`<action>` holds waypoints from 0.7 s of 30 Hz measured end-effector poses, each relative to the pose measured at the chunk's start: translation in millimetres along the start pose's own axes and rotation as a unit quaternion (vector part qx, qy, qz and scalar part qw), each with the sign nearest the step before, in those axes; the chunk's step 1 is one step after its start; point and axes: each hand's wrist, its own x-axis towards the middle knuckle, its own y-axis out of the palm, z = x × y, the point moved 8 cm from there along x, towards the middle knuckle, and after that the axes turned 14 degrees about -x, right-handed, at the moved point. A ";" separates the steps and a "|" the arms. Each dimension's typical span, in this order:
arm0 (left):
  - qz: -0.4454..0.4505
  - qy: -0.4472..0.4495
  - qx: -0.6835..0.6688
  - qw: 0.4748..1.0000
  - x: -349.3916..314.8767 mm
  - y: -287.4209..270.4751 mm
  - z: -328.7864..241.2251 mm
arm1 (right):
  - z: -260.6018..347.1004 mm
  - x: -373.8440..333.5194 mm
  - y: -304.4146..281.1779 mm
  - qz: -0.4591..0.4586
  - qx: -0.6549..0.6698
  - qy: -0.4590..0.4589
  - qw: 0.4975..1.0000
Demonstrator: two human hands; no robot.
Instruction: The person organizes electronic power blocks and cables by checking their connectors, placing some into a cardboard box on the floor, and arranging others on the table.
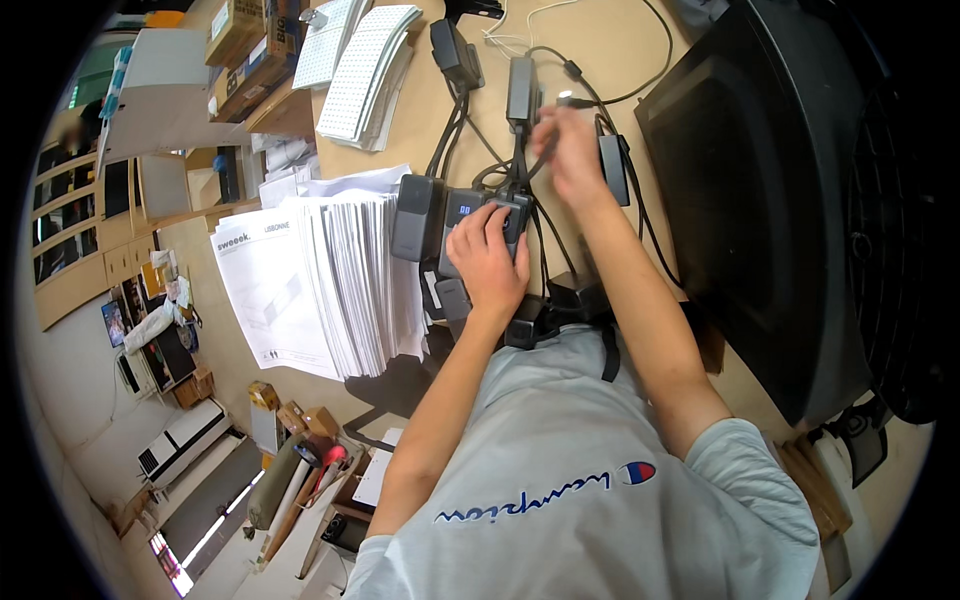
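Note:
My left hand (485, 262) lies over a dark grey power bank (462, 208) with a small lit display, its fingers bent across the top and its thumb along the right side. Cables run out of the power bank's far end. Farther right, my right hand (572, 155) is blurred by motion, its fingers closed around a black cable (546, 156). To the left stands another dark power bank (417, 218). Beyond the hands are a black block (456, 55) and a grey block (522, 90), both with cables. A slim dark block (613, 170) lies beside my right wrist.
A thick stack of printed sheets (340, 280) is left of my hands, with white dotted sheets (368, 75) behind it. A large black screen-like panel (750, 210) stands at right. Dark blocks (577, 294) sit by my shirt. Cardboard boxes (255, 65) are at far left.

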 end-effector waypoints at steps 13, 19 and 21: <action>0.116 0.067 -0.061 0.989 130.0 9.7 14.1 | -61.4 -3.1 14.0 0.029 -0.141 0.053 0.988; 0.285 0.010 -0.022 0.958 156.0 55.8 38.8 | -70.0 3.8 20.9 0.007 -0.113 0.087 0.990; 0.305 -0.009 -0.001 0.952 151.4 61.7 41.5 | -70.3 4.5 22.6 -0.005 -0.104 0.084 0.991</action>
